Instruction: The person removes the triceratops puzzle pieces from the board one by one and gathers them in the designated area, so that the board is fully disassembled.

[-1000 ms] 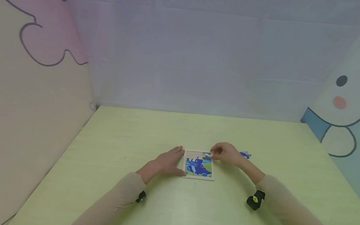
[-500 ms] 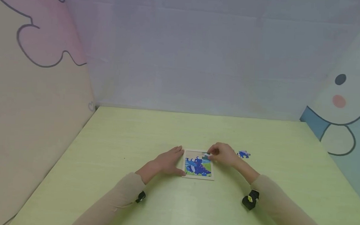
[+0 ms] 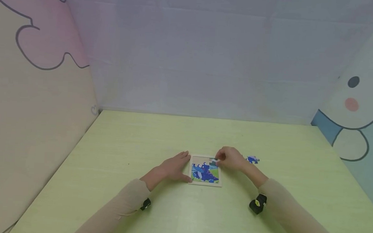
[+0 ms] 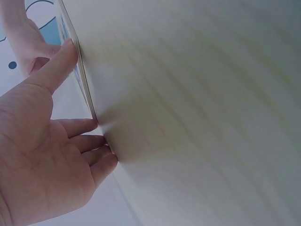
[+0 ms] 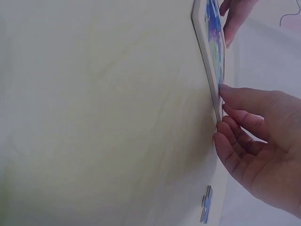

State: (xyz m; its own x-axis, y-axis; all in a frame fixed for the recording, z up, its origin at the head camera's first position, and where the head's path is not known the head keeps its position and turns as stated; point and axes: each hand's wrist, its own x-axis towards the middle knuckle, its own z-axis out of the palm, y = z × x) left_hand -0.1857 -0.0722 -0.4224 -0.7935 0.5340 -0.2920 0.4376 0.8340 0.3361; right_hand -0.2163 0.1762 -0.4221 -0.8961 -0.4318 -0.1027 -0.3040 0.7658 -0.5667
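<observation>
A square jigsaw puzzle (image 3: 205, 173) with a blue dinosaur picture lies in a pale wooden frame (image 3: 206, 184) on the table; bare board shows at its upper left. My left hand (image 3: 174, 167) rests along the frame's left side, thumb at the lower corner and outstretched fingers at the upper one. Thumb and fingers of my right hand (image 3: 231, 158) pinch a dark teal puzzle piece (image 3: 213, 163) at the upper right corner. In the right wrist view, the thumb of the right hand (image 5: 263, 136) sits over the frame's edge (image 5: 207, 56), the other fingers curled beside it.
Loose blue and white puzzle pieces (image 3: 252, 159) lie on the table right of my right hand, one partly hidden behind it. The pale yellow table (image 3: 161, 129) ends at a cloth backdrop (image 3: 189, 61), with printed panels at both sides.
My right hand has shifted slightly left at the frame's upper right corner, uncovering more of the loose pieces. My left hand stays in place.
</observation>
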